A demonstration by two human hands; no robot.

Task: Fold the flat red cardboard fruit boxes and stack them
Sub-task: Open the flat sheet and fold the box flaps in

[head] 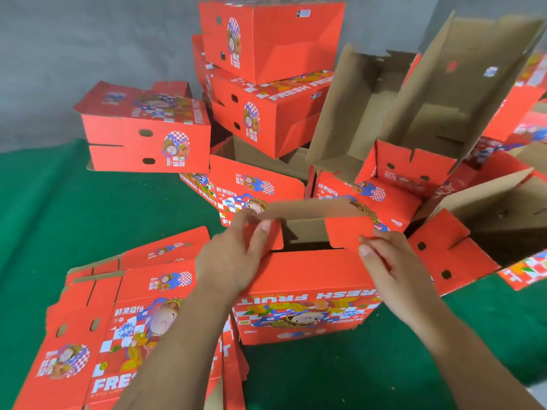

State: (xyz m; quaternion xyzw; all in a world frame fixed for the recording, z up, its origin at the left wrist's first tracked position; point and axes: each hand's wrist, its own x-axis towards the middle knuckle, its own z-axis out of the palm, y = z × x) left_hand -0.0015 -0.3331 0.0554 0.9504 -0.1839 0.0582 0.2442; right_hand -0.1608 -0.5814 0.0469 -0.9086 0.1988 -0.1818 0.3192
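Observation:
A red fruit box (307, 291) stands half formed in front of me on the green surface, its "FRESH FRUIT" side facing me upside down. My left hand (233, 255) pinches the box's left end flap (276, 238) with thumb on top. My right hand (390, 261) grips the right end flap (346, 229). Both flaps lean in over the open brown inside. A pile of flat red boxes (97, 329) lies at my lower left. Folded boxes stand stacked at the back (266, 39).
Another folded box (145, 134) sits at the left rear. Open boxes with brown insides (438, 93) crowd the right side and far right (485, 220). A grey wall rises behind, and green cloth (59, 214) covers the floor.

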